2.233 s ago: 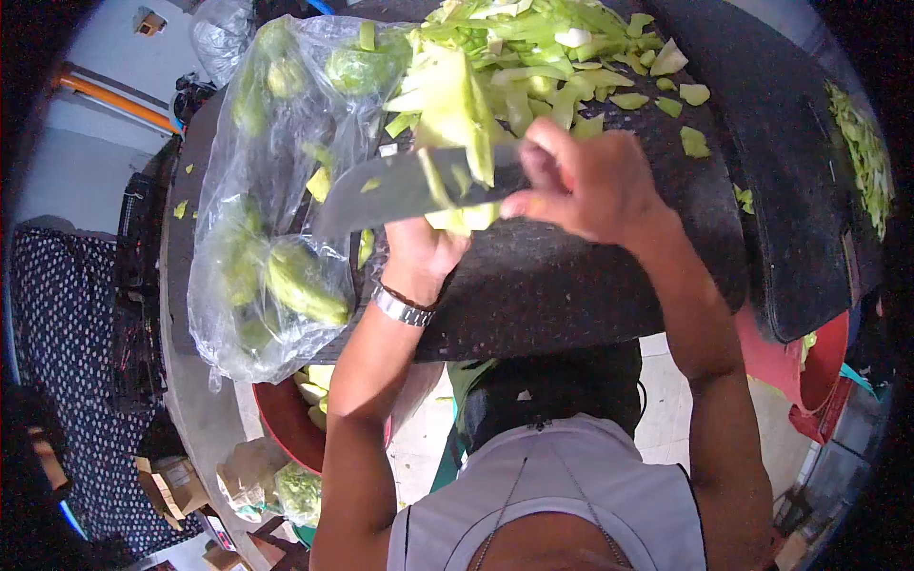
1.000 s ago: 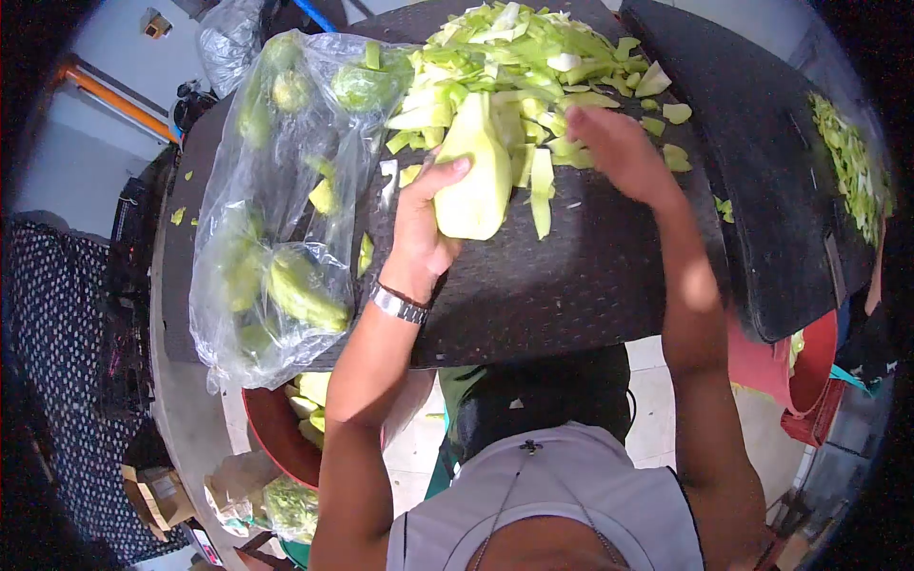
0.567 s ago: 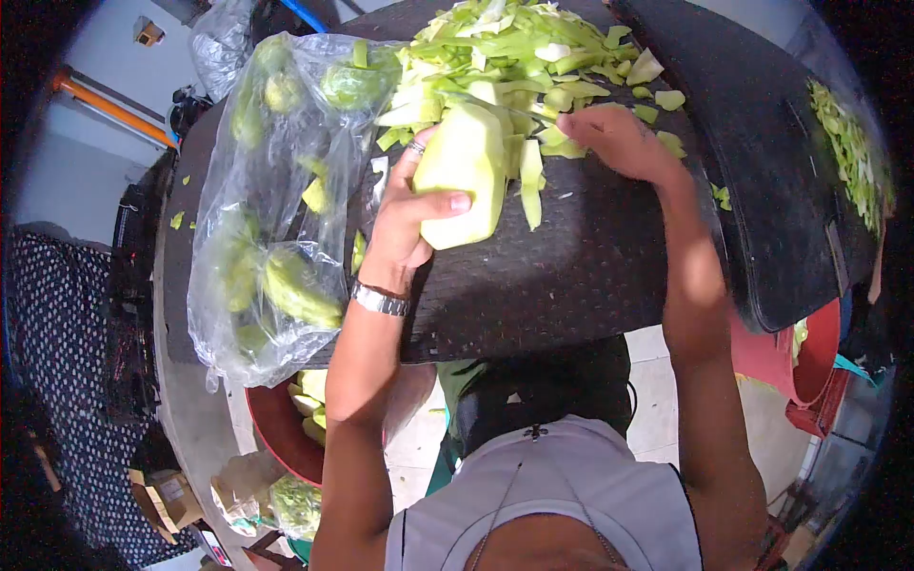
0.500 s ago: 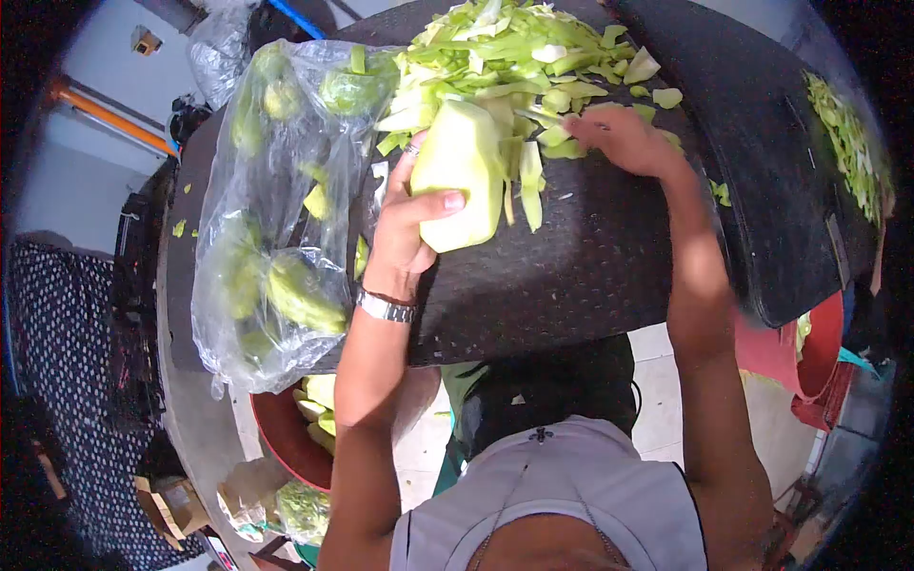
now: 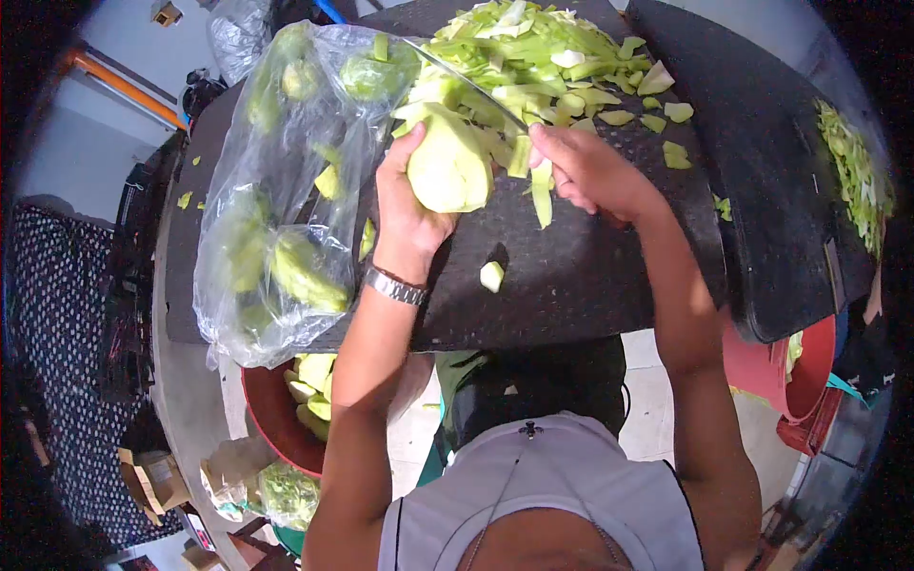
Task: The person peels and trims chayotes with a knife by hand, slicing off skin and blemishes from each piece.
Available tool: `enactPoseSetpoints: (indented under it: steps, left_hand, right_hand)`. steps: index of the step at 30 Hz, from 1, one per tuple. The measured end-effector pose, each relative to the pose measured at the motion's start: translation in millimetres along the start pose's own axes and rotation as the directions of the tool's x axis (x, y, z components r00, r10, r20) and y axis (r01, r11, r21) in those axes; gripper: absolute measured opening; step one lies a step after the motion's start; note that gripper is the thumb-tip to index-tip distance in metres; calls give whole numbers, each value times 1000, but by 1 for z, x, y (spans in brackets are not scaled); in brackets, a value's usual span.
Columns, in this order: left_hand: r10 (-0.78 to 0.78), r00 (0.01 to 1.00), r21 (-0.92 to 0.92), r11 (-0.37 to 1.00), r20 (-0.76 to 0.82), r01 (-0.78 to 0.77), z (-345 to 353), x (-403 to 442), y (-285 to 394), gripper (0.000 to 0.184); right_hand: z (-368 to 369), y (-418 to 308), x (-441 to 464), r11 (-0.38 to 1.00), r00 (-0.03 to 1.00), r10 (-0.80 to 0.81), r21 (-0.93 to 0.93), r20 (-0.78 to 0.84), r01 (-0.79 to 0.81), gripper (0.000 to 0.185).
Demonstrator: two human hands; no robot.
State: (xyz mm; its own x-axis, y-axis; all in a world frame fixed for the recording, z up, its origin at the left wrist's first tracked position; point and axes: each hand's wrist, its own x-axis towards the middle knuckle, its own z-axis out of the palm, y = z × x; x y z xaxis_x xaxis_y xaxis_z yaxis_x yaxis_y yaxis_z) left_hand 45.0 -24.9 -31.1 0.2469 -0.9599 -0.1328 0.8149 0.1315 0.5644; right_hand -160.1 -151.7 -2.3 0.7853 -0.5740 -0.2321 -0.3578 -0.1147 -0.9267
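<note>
My left hand (image 5: pixel 409 205) is closed around a peeled pale-green fruit (image 5: pixel 449 164), its thumb along the left side. My right hand (image 5: pixel 586 171) grips a knife (image 5: pixel 466 80), whose long thin blade points up and to the left above the fruit. A large heap of green peelings (image 5: pixel 533 43) lies at the top of the dark mat (image 5: pixel 571 276), just beyond both hands. One strip of peel (image 5: pixel 542 195) hangs or lies beside my right fingers. A small pale piece (image 5: pixel 491 277) rests on the mat below the fruit.
On the left, a clear plastic bag (image 5: pixel 295 171) holds several unpeeled green fruits. A red tub (image 5: pixel 276 428) with pale pieces stands below the table edge. At the right are a second dark mat (image 5: pixel 781 190) with shreds (image 5: pixel 852 167) and another red container (image 5: pixel 809 366).
The knife blade has risen into clear view, edge-on above the fruit. My left hand has turned the fruit and moved it slightly up. A small pale piece now lies on the mat.
</note>
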Motion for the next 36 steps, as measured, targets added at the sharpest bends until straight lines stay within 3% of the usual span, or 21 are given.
enactPoseSetpoints:
  steps: [2,3,6,11,16,20,25,32,36]
  left_hand:
    - [73,994,-65,995,-76,-78,-3,2,-4,43]
    - [80,989,-65,994,-127,-89,5,0,-5,38]
    - [100,989,-144,983,-113,-116,-3,0,-3,41]
    - [174,972,-181,962,-161,-203,-4,0,-14,42]
    - [167,980,-229,955,-106,-188,11,-12,-34,44]
    - [194,951,-212,946,-240,-247,23,-19,-43,44]
    - [166,965,-263,940,-204,-218,21,-26,-47,46]
    - [121,981,-310,936,-154,-165,10,-28,-48,42]
    - [100,987,-262,956,-129,-131,9,-29,-46,41]
  right_hand:
    - [13,-6,-8,989,997,5,145,73,-16,71]
    - [21,-4,-11,985,997,-44,171,57,33,76]
    - [50,-7,-43,910,999,51,412,-5,-44,78]
    - [97,7,-73,860,995,-19,506,-96,66,68]
    - [112,7,-84,861,984,-130,478,-118,171,60]
    - [112,8,-91,893,974,-172,395,-147,217,60]
    - [115,16,-95,871,967,-197,423,-162,249,60]
    - [117,18,-94,907,948,-230,306,-219,290,52]
    - [117,13,-98,905,944,-254,294,-210,309,48]
